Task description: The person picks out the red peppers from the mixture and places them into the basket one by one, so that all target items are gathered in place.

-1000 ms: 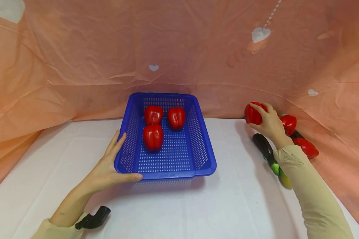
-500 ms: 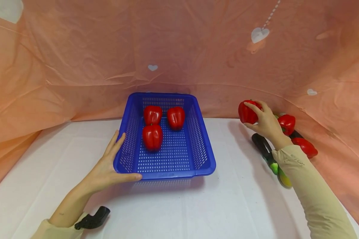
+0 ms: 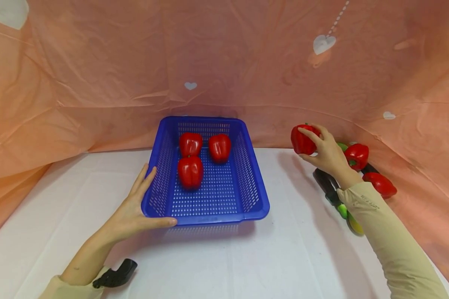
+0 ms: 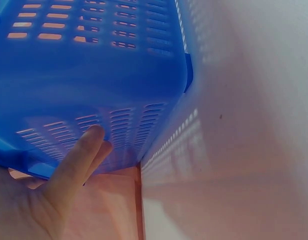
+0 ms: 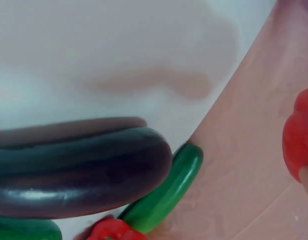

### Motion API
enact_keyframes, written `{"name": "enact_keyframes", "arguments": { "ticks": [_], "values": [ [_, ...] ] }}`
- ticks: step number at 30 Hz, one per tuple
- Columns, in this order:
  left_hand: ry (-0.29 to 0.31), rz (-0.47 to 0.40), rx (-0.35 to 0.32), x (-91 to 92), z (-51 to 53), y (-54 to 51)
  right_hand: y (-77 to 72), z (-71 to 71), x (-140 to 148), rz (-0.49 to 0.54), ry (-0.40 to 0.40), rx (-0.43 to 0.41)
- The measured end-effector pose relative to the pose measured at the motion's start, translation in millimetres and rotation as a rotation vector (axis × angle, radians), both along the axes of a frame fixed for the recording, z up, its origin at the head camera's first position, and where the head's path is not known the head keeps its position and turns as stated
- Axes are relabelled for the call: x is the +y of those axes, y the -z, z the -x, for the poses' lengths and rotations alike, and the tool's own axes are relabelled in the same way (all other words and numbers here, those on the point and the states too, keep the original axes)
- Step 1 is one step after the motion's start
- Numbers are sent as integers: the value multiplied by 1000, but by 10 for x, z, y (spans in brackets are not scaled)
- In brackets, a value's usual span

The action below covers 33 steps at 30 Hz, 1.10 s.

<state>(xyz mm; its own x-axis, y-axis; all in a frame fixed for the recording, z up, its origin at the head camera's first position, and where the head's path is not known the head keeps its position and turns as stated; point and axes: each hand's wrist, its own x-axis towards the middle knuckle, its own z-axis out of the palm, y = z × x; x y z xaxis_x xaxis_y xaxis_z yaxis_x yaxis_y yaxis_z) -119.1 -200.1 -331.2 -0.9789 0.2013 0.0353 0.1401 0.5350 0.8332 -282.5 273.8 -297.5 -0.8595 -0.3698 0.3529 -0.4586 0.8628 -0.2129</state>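
A blue plastic basket [image 3: 262, 182] holds three red bell peppers, one of them [image 3: 190, 172] nearer the front. My left hand [image 3: 132, 211] rests at its front left corner, thumb along the front rim and fingers spread on the left side; the left wrist view shows the fingers [image 4: 86, 150] against the slotted wall [image 4: 89, 90]. To the right of the basket, my right hand [image 3: 327, 153] grips another red pepper [image 3: 302, 139] between thumb and fingers, above the table. In the right wrist view that pepper [image 5: 300, 135] shows at the right edge with a fingertip on it.
Right of the basket lie a dark eggplant [image 3: 324, 181], a yellow-green vegetable [image 3: 354, 225] and two red peppers [image 3: 357, 156] [image 3: 380, 184]. The right wrist view shows a green cucumber-like vegetable [image 5: 166, 192] beside the eggplant [image 5: 84, 172]. A peach cloth [image 3: 247, 62] hangs behind the white table [image 3: 284, 257].
My right hand has moved left with the gripped pepper, away from the other vegetables, uncovering a green one. My left hand has stayed at the basket's corner.
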Motion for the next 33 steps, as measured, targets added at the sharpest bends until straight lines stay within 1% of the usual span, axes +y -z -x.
{"name": "enact_keyframes", "arguments": {
  "ticks": [6,12,18,21,26,33],
  "values": [
    [1,2,4,-1,0,-3,-8,-6,-75,-7,-63,61],
    [1,12,7,7,-3,-7,0,-20,-133,-30,-91,98],
    [1,9,1,7,-3,-5,-20,-47,-241,-48,-137,154],
    [3,3,7,2,-1,5,-38,-55,-310,-52,-152,154],
    [7,-4,10,-4,5,12,-73,-83,-406,-71,-167,123],
    [8,2,12,-1,4,3,-86,-123,-494,-85,-215,162]
  ]
}}
